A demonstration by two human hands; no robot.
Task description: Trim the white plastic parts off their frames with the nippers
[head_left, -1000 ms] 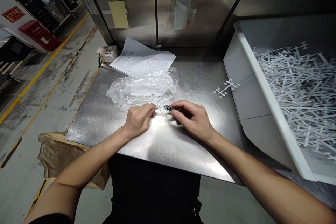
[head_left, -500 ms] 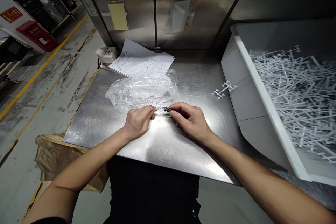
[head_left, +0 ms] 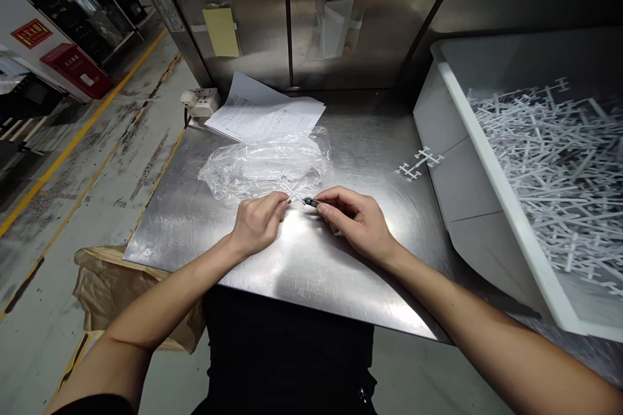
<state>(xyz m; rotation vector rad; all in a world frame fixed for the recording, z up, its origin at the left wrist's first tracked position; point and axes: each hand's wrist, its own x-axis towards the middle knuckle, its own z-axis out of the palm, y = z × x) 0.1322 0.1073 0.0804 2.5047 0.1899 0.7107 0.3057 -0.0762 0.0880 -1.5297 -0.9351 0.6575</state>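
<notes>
Between my hands is a white branched plastic sprue [head_left: 295,193], its left end pinched by the thumb and fingers of my left hand [head_left: 259,222]. My right hand [head_left: 357,220] is closed on a small black tool [head_left: 310,201], whose tip meets the right side of the sprue. The exact kind of this tool is too small to make out. Just beyond both hands lies a crumpled clear plastic bag [head_left: 265,165]. A second white sprue [head_left: 419,163] rests on the steel table [head_left: 321,272], to the right of my right hand.
A large grey bin [head_left: 491,175] heaped with white sprues [head_left: 559,175] stands at the right. Printed papers [head_left: 267,110] and a power socket [head_left: 200,102] are at the table's back. A brown paper bag [head_left: 111,292] sits by the left front edge.
The whole view has shifted slightly. Both hands keep their hold, and the sprue between them looks turned a little.
</notes>
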